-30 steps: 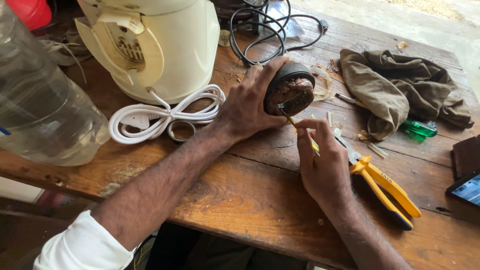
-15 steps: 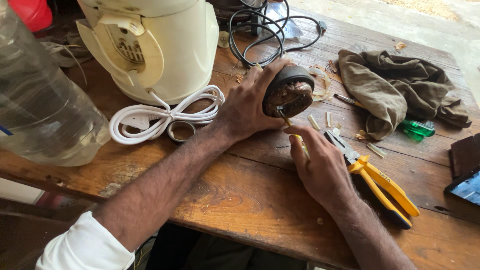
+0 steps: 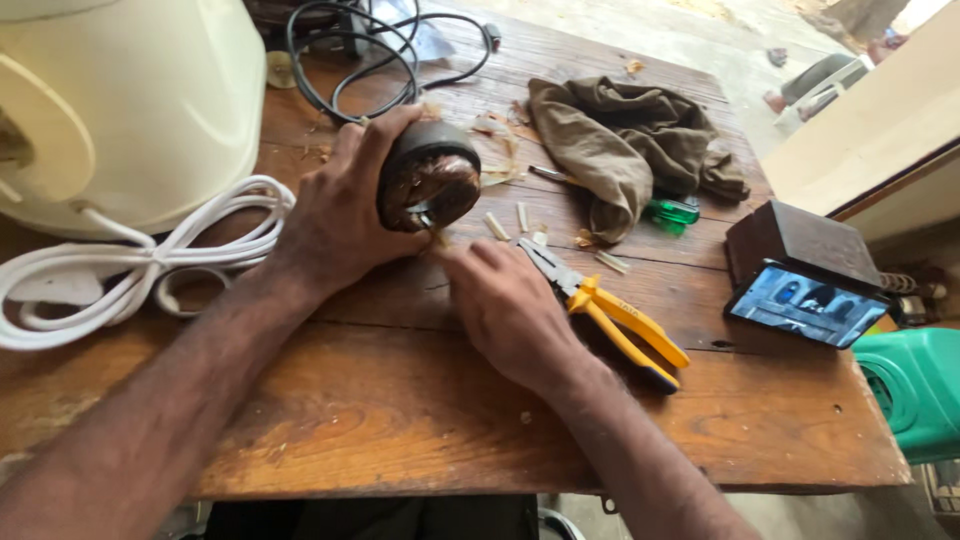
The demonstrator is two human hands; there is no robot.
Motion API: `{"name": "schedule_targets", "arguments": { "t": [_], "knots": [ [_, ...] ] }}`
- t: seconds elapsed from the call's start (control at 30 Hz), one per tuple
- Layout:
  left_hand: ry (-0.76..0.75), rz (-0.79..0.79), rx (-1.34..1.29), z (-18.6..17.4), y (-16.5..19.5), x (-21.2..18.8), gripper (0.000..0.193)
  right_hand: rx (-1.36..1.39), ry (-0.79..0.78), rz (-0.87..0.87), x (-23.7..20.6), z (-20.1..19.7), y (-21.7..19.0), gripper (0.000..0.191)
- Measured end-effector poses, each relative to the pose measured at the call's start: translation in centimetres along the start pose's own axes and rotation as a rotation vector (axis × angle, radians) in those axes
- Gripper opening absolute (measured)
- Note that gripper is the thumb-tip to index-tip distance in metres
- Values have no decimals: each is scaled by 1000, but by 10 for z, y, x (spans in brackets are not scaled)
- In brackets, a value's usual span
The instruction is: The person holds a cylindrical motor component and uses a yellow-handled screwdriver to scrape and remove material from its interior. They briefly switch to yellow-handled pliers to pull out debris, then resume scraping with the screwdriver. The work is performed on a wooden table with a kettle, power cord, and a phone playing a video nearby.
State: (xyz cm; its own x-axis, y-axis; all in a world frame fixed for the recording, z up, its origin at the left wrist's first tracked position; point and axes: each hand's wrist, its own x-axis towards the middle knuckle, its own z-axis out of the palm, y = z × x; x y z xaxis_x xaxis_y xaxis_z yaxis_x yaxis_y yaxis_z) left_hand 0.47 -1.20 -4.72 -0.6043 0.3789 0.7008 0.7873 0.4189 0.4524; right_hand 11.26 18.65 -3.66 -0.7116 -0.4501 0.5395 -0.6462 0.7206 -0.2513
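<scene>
My left hand (image 3: 335, 225) grips a round dark motor part (image 3: 430, 180) with brownish windings in its open face, held tilted just above the wooden table (image 3: 400, 420). My right hand (image 3: 510, 310) rests low on the table right below it, fingers curled around a thin pale stick (image 3: 438, 238). Only the stick's tip shows, at the part's lower rim. Yellow-handled pliers (image 3: 610, 315) lie on the table beside my right hand.
A cream appliance (image 3: 130, 110) and its coiled white cord (image 3: 130, 265) stand at the left. Black cable (image 3: 350, 60) lies at the back. A brown cloth (image 3: 620, 140), a green screwdriver handle (image 3: 672, 211), short pale sticks (image 3: 497, 226), a phone (image 3: 806, 303) and a brown box (image 3: 795, 240) lie to the right.
My right hand has dropped toward the table and turned over, bringing the stick under the motor part's lower rim. My head has moved closer and to the right.
</scene>
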Motion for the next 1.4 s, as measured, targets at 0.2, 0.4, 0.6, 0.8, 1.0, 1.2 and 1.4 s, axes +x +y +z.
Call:
{"name": "schedule_targets", "arguments": {
  "t": [0.2,0.4,0.6,0.8,1.0,1.2,1.4],
  "knots": [
    [14,41,56,-1,0,1,112,-1,-12,113,7,6,-4,30],
    [-12,63,-4,4,-13,3,107,38,-7,95,8,1,2,26],
    [-50,67,-57,0,-15,0,105,25,-12,73,8,2,5,23],
    [-39,-14,-42,2,-8,0,89,35,11,47,7,0,6,24],
    [-2,-14,-72,5,-10,1,83,34,-31,59,8,-3,6,23],
    [-45,-40,-115,2,-16,3,84,0,-99,112,8,3,8,20],
    [-74,-5,-170,-4,-16,10,80,167,19,54,9,3,10,20]
  ]
}}
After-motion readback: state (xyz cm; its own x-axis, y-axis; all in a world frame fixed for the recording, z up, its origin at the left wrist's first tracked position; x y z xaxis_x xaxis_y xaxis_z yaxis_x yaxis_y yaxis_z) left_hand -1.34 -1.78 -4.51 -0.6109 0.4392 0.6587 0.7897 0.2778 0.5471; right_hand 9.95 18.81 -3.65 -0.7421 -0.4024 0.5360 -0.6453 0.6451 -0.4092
